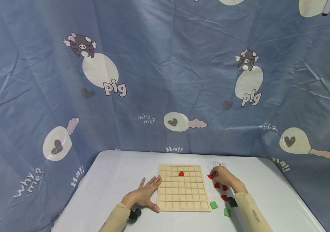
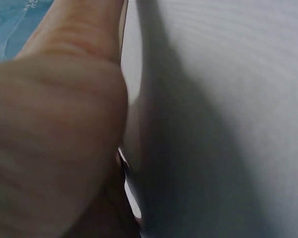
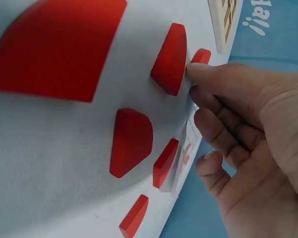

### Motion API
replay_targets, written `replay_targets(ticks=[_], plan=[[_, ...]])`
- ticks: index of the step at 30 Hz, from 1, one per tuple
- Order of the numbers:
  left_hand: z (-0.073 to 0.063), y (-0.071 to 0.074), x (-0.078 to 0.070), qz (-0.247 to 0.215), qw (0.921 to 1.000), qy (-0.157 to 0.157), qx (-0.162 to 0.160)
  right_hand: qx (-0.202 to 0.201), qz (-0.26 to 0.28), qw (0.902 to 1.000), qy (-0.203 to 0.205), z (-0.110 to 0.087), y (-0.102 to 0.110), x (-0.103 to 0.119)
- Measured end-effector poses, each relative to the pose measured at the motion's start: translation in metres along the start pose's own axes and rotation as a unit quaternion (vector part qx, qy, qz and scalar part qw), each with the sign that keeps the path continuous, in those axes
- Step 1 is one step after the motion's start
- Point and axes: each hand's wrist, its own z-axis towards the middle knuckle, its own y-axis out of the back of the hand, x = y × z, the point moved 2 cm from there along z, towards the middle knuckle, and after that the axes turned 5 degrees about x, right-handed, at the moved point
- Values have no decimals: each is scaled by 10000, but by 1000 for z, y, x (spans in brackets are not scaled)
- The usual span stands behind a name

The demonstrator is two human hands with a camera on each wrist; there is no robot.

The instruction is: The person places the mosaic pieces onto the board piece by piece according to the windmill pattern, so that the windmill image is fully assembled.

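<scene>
A pale wooden grid board (image 1: 182,207) lies on the white table, one red quarter-circle piece (image 1: 181,174) set in an upper square. My left hand (image 1: 145,194) is spread flat at the board's left edge, its fingertips on the rim; in the left wrist view only the blurred hand (image 2: 54,134) and shadowed cloth appear. Right of the board, my right hand (image 1: 222,175) pinches another red quarter-circle piece (image 3: 201,55) between thumb and finger, the contact partly hidden by the thumb. Several more red pieces (image 3: 131,144) lie beneath and beside this hand.
Two green square tiles (image 1: 214,205) lie near the board's lower right corner. A printed grid card (image 1: 215,163) rests behind my right hand, partly covered by it. Blue patterned cloth (image 1: 153,80) hangs behind and beside the white table (image 1: 136,164).
</scene>
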Motion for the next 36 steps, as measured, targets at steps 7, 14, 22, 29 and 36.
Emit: replay_targets(ticks=[7, 14, 22, 29, 36], plan=[[0, 0, -1, 43, 10000, -42, -39, 184, 124, 9994, -262, 0, 0, 0], [0, 0, -1, 36, 10000, -30, -52, 95, 49, 9998, -184, 1, 0, -1], [0, -1, -2, 113, 9999, -47, -29, 30, 83, 9999, -94, 0, -3, -2], [0, 1, -1, 129, 9999, -59, -67, 49, -6, 10000, -64, 3, -4, 1], [0, 0, -2, 55, 10000, -37, -43, 74, 68, 9999, -103, 2, -7, 0]])
